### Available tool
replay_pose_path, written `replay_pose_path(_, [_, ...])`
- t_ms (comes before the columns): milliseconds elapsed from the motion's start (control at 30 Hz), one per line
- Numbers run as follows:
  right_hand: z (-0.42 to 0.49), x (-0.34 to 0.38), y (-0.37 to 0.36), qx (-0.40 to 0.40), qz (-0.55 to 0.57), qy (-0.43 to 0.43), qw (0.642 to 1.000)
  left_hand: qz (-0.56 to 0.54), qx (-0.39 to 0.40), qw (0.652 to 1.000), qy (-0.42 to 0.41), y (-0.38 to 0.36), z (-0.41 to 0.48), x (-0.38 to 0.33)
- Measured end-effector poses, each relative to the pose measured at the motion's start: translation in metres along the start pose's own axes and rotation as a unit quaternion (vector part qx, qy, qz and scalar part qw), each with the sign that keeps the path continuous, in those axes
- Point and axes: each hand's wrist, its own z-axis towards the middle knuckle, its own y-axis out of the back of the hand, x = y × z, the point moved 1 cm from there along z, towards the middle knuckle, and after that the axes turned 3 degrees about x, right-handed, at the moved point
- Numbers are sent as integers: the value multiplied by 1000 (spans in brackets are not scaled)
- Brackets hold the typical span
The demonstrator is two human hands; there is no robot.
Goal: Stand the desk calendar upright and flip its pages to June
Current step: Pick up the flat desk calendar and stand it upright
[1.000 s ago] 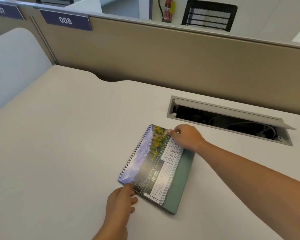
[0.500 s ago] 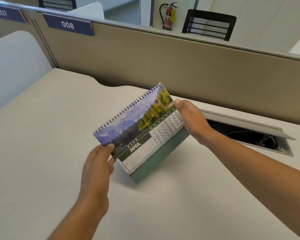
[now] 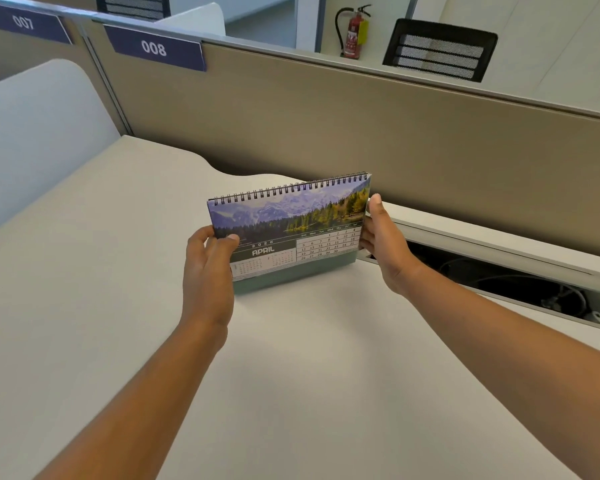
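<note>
The desk calendar (image 3: 291,230) is upright near the middle of the desk, spiral binding on top, its green base down by the desk surface. Its front page shows a mountain and lake photo with the word APRIL. My left hand (image 3: 208,268) grips its left edge, thumb on the front page. My right hand (image 3: 385,244) holds its right edge, thumb up along the side. Whether the base rests fully on the desk I cannot tell.
The beige desk (image 3: 309,375) runs back to a tan partition (image 3: 361,126) with labels 007 and 008. An open cable tray (image 3: 499,275) lies just right of the calendar. A white side divider (image 3: 39,133) stands at left.
The calendar lay flat on the desk a second ago. Both hands lifted it, turned it level and brought it upright, farther from me. The page still reads APRIL.
</note>
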Motion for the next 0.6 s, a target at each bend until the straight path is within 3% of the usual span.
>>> replay_pose_path(233, [5,-8,8,12,-18,3,1000,14,-13,1000,-12,-8,-4,10])
replay_pose_path(467, [-15,-16,9,-3,-62,-20,998,17,-37,998,53,-11,-20,24])
replay_pose_path(600, [-26,-15,5,-13,-39,-37,999,24,-25,999,42,-15,-29,24])
